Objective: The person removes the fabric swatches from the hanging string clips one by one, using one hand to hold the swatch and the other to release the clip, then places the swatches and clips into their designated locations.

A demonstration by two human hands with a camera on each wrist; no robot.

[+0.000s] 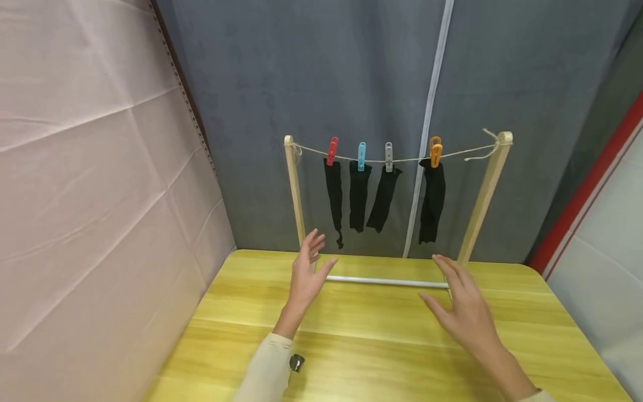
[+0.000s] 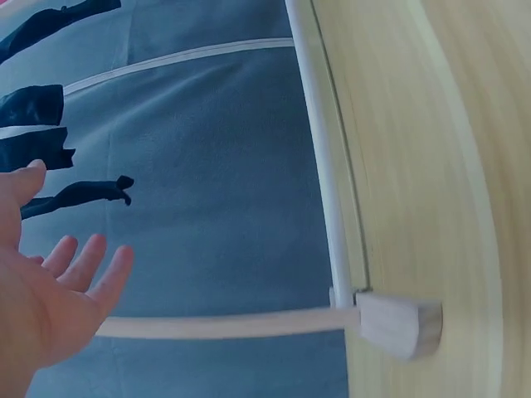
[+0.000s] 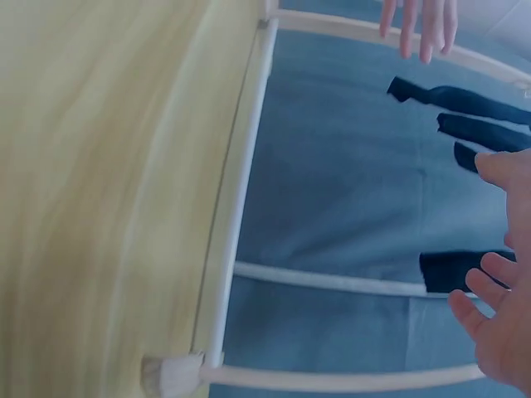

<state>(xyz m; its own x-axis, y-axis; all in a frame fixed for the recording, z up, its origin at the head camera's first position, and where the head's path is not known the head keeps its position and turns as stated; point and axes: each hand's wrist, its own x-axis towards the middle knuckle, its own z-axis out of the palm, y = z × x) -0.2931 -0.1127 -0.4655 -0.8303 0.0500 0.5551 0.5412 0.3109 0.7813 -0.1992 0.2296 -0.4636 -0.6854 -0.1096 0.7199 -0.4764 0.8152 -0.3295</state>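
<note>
Several narrow black cloth pieces (image 1: 432, 204) hang from a string (image 1: 464, 151) strung between two wooden posts. A red clothespin (image 1: 332, 151), a blue clothespin (image 1: 361, 157), a grey clothespin (image 1: 389, 157) and an orange clothespin (image 1: 436, 152) grip their top edges. The leftmost cloth (image 1: 334, 192) ends in a thin knotted tail. My left hand (image 1: 307, 273) is held up before the left post with fingers spread, holding nothing. Before the right post, my right hand (image 1: 464, 307) faces it, thumb apart and fingers loosely extended. In the left wrist view, the left palm (image 2: 58, 298) is bare.
The left wooden post (image 1: 294, 190) and right wooden post (image 1: 484, 198) stand near the table's back edge, joined low by a white rod (image 1: 387, 281). Behind hangs a grey curtain (image 1: 301, 67). A small black object (image 1: 297, 363) shows beside the left sleeve, over the wooden table (image 1: 372, 346).
</note>
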